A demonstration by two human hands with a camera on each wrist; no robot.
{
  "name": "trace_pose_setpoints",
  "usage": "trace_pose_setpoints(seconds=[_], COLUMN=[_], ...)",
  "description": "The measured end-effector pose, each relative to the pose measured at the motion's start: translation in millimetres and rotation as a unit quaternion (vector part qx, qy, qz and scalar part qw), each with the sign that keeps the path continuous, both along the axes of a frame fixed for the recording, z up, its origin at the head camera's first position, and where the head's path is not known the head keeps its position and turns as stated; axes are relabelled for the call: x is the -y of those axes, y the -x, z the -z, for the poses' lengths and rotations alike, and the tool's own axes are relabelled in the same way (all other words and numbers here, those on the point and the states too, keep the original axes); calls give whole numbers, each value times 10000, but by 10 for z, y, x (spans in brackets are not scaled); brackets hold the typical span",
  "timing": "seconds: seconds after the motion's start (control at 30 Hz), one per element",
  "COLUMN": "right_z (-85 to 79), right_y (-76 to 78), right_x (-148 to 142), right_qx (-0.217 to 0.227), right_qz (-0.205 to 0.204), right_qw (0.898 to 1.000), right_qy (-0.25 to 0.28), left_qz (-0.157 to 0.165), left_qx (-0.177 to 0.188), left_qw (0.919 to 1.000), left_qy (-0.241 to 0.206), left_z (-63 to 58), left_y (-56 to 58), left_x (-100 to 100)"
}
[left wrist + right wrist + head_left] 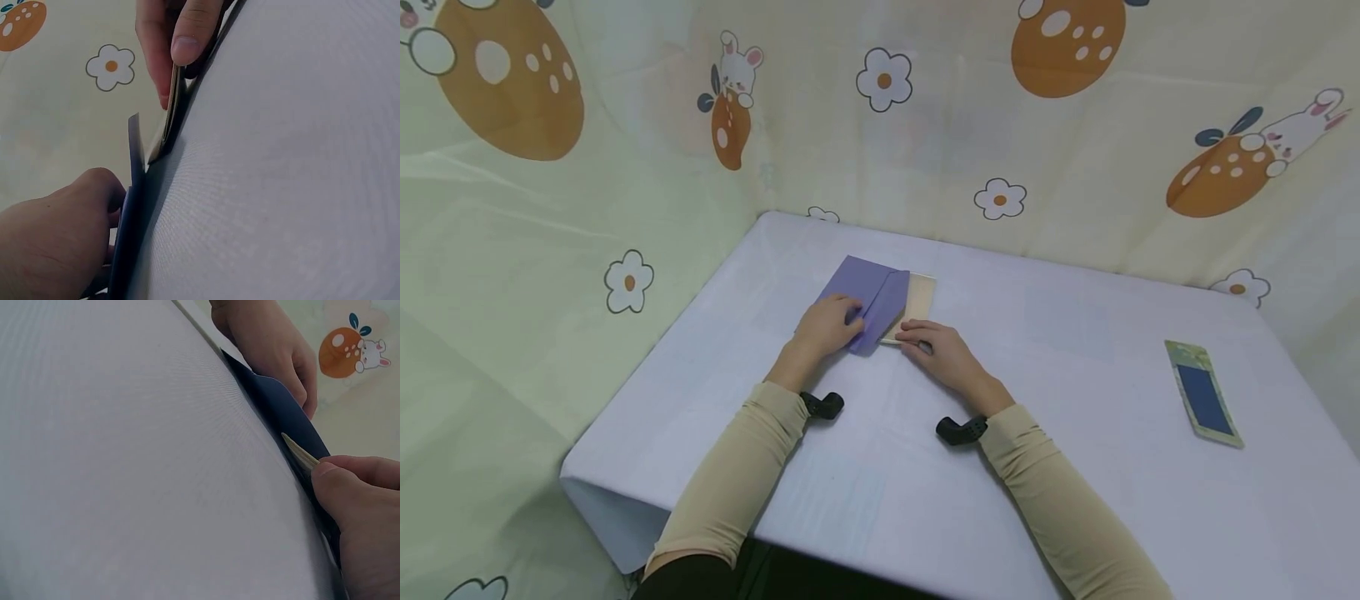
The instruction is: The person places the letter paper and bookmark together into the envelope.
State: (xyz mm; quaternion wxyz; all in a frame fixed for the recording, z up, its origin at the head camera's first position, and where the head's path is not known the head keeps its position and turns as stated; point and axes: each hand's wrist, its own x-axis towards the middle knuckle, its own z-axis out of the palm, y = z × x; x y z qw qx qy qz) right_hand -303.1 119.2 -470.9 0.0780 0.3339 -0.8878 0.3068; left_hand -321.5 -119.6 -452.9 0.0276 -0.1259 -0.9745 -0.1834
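Right grip [942, 354] pinches the cream card [920, 298] by its near edge, where it juts from the purple envelope [876, 292]; left grip [826, 327] rests on the envelope, fingers relaxed, presumably steadying it. Green-and-blue packet [1204, 396] on surface [1060, 333], well right of envelope.

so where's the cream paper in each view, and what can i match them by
Head: near the middle, cream paper showing at the purple envelope's right edge.
Left wrist: cream paper above and left of centre, edge-on, in the right hand.
Right wrist: cream paper right of centre, pinched by that hand.
Shared landmark: the purple envelope, dark blue in both wrist views.
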Motion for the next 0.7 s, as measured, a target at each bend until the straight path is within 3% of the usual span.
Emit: trace_pose_setpoints(seconds=[0.47, 0.7], right_z=[-27, -35], right_y=[121, 153], right_x=[89, 183], right_qx=[-235, -258], right_qz=[-283, -223], right_qw=[9993, 9992], right_qy=[73, -185], left_qz=[91, 97], left_qx=[-36, -96], left_qw=[9999, 9999], left_qy=[-85, -54], left_z=[-53, -50], left_y=[-19, -25], left_x=[7, 0])
